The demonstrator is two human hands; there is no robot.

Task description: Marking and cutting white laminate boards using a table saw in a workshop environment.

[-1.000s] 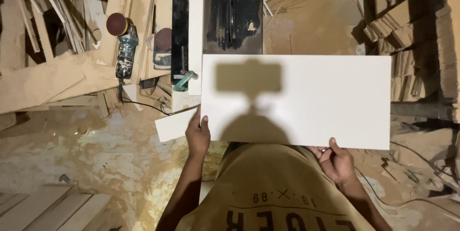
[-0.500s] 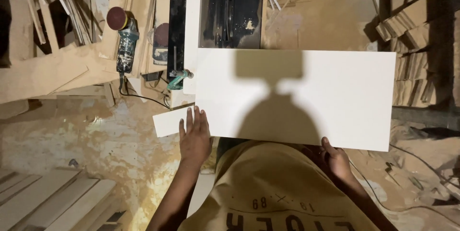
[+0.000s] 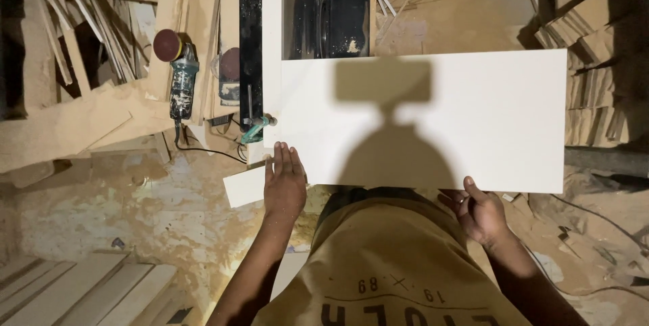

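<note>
Since the earlier frame, the left hand point(image 3: 284, 187) has gone from gripping the board's near edge to lying flat, fingers straight, on its lower left corner. Low right of centre, the right hand point(image 3: 478, 214) curls around the near edge of the white board point(image 3: 473, 120), thumb on top. That board fills the middle and right of the frame, lying level over a saw table point(image 3: 324, 8). Just left, a clamp point(image 3: 255, 126); farther, upper left, a sander point(image 3: 179, 76) among wood offcuts point(image 3: 74, 123)
</note>
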